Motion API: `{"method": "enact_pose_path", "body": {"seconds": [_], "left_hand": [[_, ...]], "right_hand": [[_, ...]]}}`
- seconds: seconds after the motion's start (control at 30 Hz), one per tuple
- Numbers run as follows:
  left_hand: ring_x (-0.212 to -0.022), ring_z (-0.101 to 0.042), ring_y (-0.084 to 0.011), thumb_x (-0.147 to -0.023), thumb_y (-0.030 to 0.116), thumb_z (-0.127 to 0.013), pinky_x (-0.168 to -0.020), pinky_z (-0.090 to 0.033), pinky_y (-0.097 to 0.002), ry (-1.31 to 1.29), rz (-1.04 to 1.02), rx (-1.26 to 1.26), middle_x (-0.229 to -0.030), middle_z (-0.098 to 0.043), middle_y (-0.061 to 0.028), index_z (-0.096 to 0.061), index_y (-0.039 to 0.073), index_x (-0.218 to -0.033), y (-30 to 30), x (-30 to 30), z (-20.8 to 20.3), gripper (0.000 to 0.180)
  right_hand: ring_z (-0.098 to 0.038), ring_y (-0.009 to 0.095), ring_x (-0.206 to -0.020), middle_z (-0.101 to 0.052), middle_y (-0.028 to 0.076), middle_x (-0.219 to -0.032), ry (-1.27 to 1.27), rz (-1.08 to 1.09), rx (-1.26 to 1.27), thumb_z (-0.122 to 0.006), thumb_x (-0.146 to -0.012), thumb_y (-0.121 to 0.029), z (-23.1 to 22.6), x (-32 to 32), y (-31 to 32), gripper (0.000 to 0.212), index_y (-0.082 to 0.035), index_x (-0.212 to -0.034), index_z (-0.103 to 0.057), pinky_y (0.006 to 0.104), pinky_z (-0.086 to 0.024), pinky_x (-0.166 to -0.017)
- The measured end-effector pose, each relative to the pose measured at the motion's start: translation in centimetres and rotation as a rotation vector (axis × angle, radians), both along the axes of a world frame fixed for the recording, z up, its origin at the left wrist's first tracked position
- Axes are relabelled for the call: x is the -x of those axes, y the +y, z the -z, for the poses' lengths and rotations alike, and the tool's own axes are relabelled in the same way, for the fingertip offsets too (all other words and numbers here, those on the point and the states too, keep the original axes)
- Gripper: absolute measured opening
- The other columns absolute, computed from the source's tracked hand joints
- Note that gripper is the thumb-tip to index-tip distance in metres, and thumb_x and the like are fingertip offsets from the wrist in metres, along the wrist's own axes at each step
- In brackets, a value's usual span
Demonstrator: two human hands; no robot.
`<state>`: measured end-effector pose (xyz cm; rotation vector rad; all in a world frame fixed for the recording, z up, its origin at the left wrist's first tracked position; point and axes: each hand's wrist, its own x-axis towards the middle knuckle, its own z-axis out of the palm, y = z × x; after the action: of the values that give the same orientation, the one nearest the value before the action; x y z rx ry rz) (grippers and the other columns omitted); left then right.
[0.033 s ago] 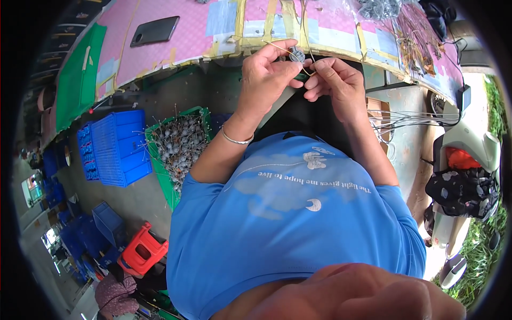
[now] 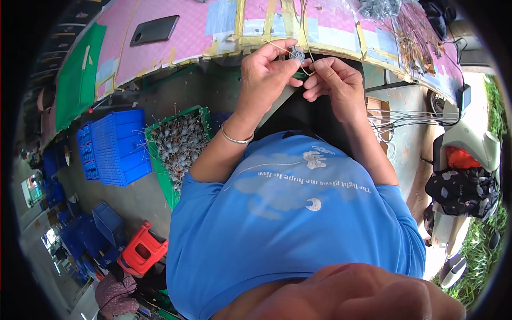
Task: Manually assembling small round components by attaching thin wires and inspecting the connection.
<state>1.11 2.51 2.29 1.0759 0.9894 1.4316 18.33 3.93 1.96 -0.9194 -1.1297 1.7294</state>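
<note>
Just off the near edge of the table, my left hand [image 2: 266, 74] is closed on a small grey round part [image 2: 296, 54], held between thumb and fingers. A thin yellowish wire [image 2: 280, 48] runs across that part and bends down toward the right. Close beside it, my right hand [image 2: 339, 85] pinches the wire between thumb and forefinger. The tips of the other right fingers curl beneath. How the wire passes through or around the grey part is too small to tell.
A dark phone [image 2: 154, 30] lies on the pink, taped tabletop [image 2: 197, 32]. Thin brown wires [image 2: 418, 42] are heaped at its right. Down on the left stand a green crate [image 2: 166, 181] of similar grey parts, blue crates [image 2: 120, 149] and a red stool [image 2: 143, 249].
</note>
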Motion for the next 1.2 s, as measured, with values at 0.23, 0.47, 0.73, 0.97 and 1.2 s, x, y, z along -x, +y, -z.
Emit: {"method": "enact_pose_path", "body": {"seconds": [0.23, 0.47, 0.73, 0.97, 1.2], "left_hand": [[-0.08, -0.072, -0.0256, -0.092, 0.003, -0.053, -0.065, -0.061, -0.0289, -0.112, 0.025, 0.103, -0.099, -0.069, -0.0191, -0.06, -0.011, -0.117, -0.6, 0.5, -0.5, 0.029], [-0.066, -0.071, -0.0247, -0.089, 0.001, -0.056, -0.056, -0.061, -0.0301, -0.251, 0.201, 0.183, -0.089, -0.068, -0.0176, -0.062, -0.012, -0.109, -1.4, 0.6, -1.2, 0.024], [-0.057, -0.069, -0.0237, -0.085, 0.003, -0.061, -0.049, -0.058, -0.0299, -0.126, 0.276, 0.172, -0.079, -0.068, -0.013, -0.066, -0.009, -0.101, -2.4, -0.8, -0.7, 0.021], [-0.056, -0.068, -0.0214, -0.085, 0.004, -0.061, -0.048, -0.058, -0.0292, -0.258, 0.252, 0.247, -0.078, -0.069, -0.0153, -0.066, -0.006, -0.095, -2.3, -0.4, -0.1, 0.015], [-0.07, -0.069, -0.0193, -0.085, -0.005, -0.061, -0.06, -0.058, -0.0269, -0.124, 0.179, -0.141, -0.097, -0.069, -0.0172, -0.06, -0.007, -0.115, -2.9, -1.6, 0.8, 0.03]], "right_hand": [[-0.069, 0.017, -0.068, -0.069, 0.012, -0.085, 0.008, -0.004, -0.154, -0.055, -0.1, -0.015, 1.7, 0.0, -2.1, 0.018, 0.002, -0.103, -0.06, 0.0271, -0.057, -0.061], [-0.069, 0.013, -0.083, -0.07, 0.008, -0.094, -0.421, 0.054, -0.718, -0.058, -0.097, -0.006, 2.5, -0.6, -0.3, 0.013, 0.002, -0.106, -0.063, 0.0257, -0.057, -0.074], [-0.064, 0.026, -0.105, -0.062, 0.021, -0.123, 0.208, -0.224, -0.335, -0.057, -0.097, -0.012, 1.5, -0.7, 1.2, 0.019, 0.003, -0.103, -0.067, 0.039, -0.05, -0.095], [-0.067, 0.019, -0.092, -0.072, 0.013, -0.1, 0.169, 0.022, -0.173, -0.065, -0.093, -0.013, 0.9, 0.0, 0.2, 0.017, 0.001, -0.099, -0.073, 0.0308, -0.053, -0.084], [-0.068, 0.022, -0.089, -0.069, 0.014, -0.098, 0.266, -0.063, 0.096, -0.06, -0.095, -0.011, 2.3, -0.3, 1.0, 0.02, 0.003, -0.107, -0.066, 0.0332, -0.057, -0.08]]}}
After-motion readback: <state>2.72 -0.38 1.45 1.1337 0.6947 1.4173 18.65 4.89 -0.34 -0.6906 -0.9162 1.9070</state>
